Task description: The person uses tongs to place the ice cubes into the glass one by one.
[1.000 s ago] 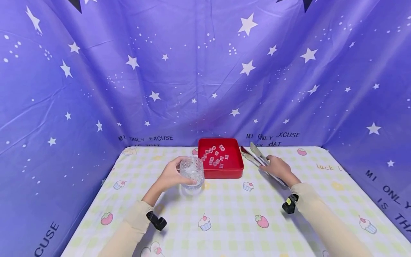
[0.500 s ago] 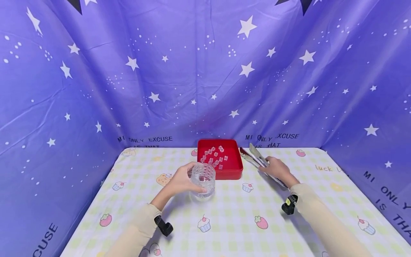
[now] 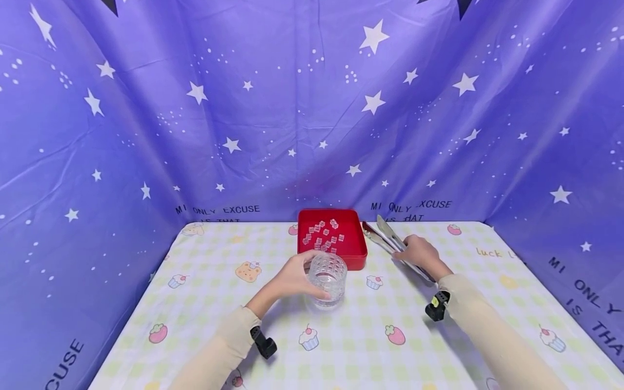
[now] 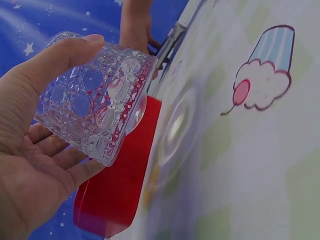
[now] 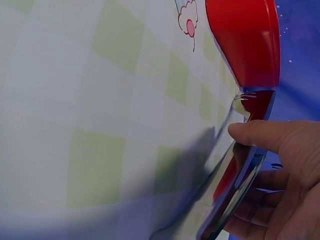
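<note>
My left hand grips a clear glass tumbler with a cut pattern, thumb on the near side and fingers around the far side. In the left wrist view, a gap shows between the base of the tumbler and the tablecloth. My right hand holds metal tongs by their arms, right of the red tray. The right wrist view shows the thumb over one arm of the tongs, with the fingers behind. Several small clear cubes lie in the tray, partly hidden by the tumbler.
A checked tablecloth printed with cupcakes and strawberries covers the table. Purple star-patterned curtains stand at the back and both sides. The tray sits near the table's back edge.
My left hand has carried the tumbler to the right, from the tray's left side to in front of it. My right hand and the tongs have stayed in place.
</note>
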A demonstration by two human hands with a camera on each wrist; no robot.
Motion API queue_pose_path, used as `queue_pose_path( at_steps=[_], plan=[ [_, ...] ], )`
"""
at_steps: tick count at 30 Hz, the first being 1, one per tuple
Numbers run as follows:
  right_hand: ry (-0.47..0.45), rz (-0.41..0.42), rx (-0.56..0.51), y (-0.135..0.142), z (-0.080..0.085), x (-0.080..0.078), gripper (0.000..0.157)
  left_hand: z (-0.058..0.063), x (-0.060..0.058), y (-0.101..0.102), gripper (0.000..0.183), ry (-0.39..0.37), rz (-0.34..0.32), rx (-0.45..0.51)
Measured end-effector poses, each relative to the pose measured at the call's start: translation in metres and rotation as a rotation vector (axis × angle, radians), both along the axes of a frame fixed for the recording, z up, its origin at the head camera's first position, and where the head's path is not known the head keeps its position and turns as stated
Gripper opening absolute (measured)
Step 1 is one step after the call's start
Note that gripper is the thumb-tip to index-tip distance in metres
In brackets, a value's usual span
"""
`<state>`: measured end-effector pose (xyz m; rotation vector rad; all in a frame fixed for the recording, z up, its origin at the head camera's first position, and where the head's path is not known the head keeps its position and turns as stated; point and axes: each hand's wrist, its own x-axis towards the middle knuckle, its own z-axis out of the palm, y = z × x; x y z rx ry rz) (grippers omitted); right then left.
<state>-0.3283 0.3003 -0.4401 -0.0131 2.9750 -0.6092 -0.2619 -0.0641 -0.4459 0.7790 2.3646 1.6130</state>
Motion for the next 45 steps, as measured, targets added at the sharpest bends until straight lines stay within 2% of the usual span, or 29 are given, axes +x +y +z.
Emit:
queue_pose_path(
  at_steps=[7, 15, 26, 37, 45],
  plan=[
    [-0.003, -0.009, 0.01, -0.004, 0.003, 0.0, 0.036, -0.005, -0.004, 0.012, 0.085, 0.001, -0.048, -0.001],
    [0.023, 0.0, 0.028, -0.004, 0.006, 0.002, 0.036, -0.011, -0.003, 0.019, 0.088, -0.014, -0.045, -0.04],
    [0.037, 0.002, 0.086, -0.007, 0.011, 0.002, 0.041, -0.018, -0.007, 0.022, 0.088, -0.016, -0.057, -0.038],
    [0.086, 0.001, 0.073, -0.009, 0.018, 0.003, 0.041, -0.024, -0.006, 0.02, 0.085, 0.011, -0.068, -0.042],
    [0.101, -0.019, 0.076, -0.007, 0.016, 0.003, 0.044, -0.026, -0.005, 0.02, 0.086, 0.001, -0.063, -0.047]
  ],
)
